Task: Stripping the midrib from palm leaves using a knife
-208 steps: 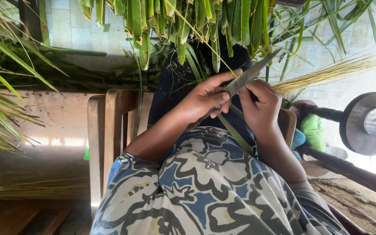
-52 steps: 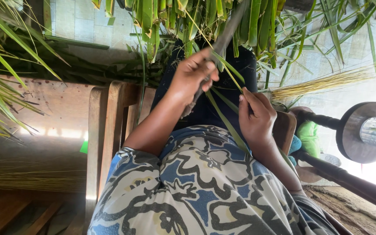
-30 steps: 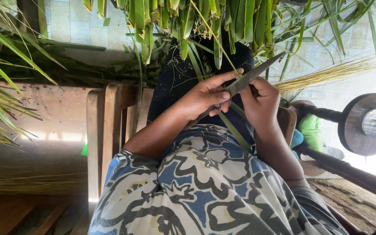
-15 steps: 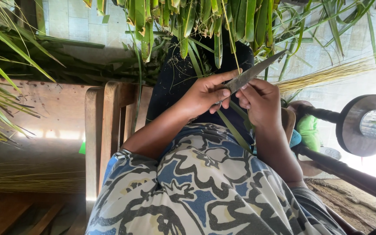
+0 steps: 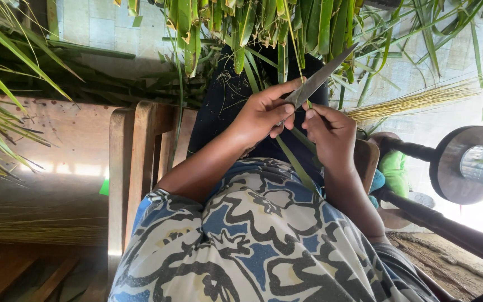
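Knife (image 5: 320, 81) gripped in left hand (image 5: 261, 114); right hand (image 5: 331, 131) fingers pinch a leaf strip (image 5: 297, 165), its end hidden.

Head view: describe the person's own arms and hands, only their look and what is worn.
Both forearms are bare, with no gloves, rings or watch to be seen. The left hand and right hand show plain bare fingers. Short sleeves of a loose shirt end near the elbows, patterned with blue, cream and dark outlined floral shapes.
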